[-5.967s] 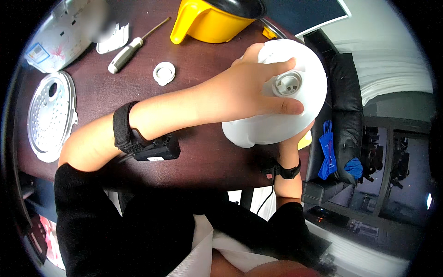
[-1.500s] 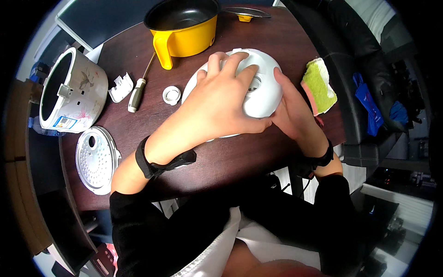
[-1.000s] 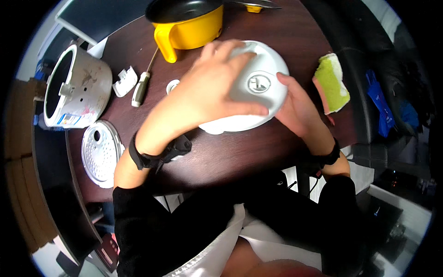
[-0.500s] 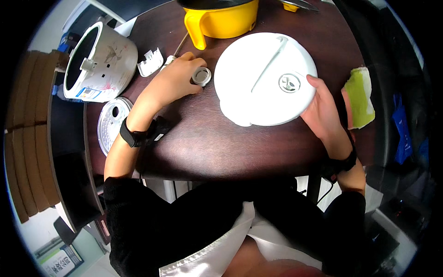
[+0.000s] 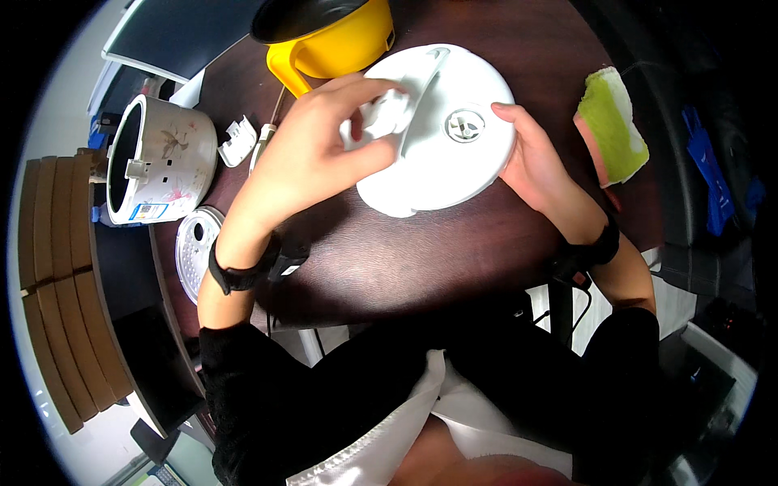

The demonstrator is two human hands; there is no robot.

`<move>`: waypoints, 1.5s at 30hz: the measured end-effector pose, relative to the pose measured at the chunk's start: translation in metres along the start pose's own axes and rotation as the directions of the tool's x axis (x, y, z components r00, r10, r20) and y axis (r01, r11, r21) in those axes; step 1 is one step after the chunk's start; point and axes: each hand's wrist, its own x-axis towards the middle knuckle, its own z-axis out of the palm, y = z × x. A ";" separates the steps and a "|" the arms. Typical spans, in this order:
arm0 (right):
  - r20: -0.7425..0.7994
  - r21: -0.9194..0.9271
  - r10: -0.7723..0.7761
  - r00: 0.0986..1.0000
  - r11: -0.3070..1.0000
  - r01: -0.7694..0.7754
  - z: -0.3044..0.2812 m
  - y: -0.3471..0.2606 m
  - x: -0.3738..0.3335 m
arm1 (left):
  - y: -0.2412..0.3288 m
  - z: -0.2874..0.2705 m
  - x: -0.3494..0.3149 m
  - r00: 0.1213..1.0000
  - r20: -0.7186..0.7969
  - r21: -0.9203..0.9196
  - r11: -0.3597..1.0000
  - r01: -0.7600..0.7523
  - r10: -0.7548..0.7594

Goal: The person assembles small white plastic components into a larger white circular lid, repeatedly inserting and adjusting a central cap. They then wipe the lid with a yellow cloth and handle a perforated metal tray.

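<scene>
A round white rice cooker lid (image 5: 450,182) is over the brown table, with a long groove and a round grey vent opening in its face. My right hand (image 5: 539,158) grips the lid's right edge, thumb on top and fingers beneath. Above the lid's left part, my left hand (image 5: 324,138) is closed round a small white steam vent cap (image 5: 387,113), blurred and partly covered by the fingers. The vent opening lies to the right of that cap, apart from it.
A floral white rice cooker body (image 5: 182,146) stands at the left; a perforated metal inner lid (image 5: 194,263) lies nearer, partly behind my left forearm. A small white plastic cover (image 5: 238,142) rests beside it. Beyond is a yellow pot (image 5: 344,44); a green cloth (image 5: 613,130) lies right.
My left hand has lifted the vent cap off the table and carried it right, over the lid. The right hand still holds the lid's edge. The whole view has shifted.
</scene>
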 end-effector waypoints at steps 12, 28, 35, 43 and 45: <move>0.077 0.009 0.008 0.997 1.000 -0.009 -0.007 0.001 0.005 | 0.007 0.034 0.048 0.998 -0.025 -0.081 0.995 -0.054 0.052; 0.033 0.009 0.007 0.999 1.000 -0.008 -0.003 0.001 0.004 | -0.007 0.040 0.043 0.993 -0.068 -0.357 0.932 0.065 -0.095; 0.007 0.004 0.015 1.000 1.000 -0.015 -0.005 0.001 0.005 | -0.011 0.044 0.047 0.990 -0.062 -0.396 0.913 0.094 -0.129; 0.037 -0.002 0.025 0.999 1.000 -0.025 -0.003 0.000 0.005 | -0.013 0.047 0.046 0.988 -0.085 -0.407 0.910 0.080 -0.125; 0.045 0.002 0.023 0.999 1.000 -0.023 -0.006 0.002 0.007 | -0.010 0.048 0.046 0.987 -0.082 -0.406 0.909 0.096 -0.140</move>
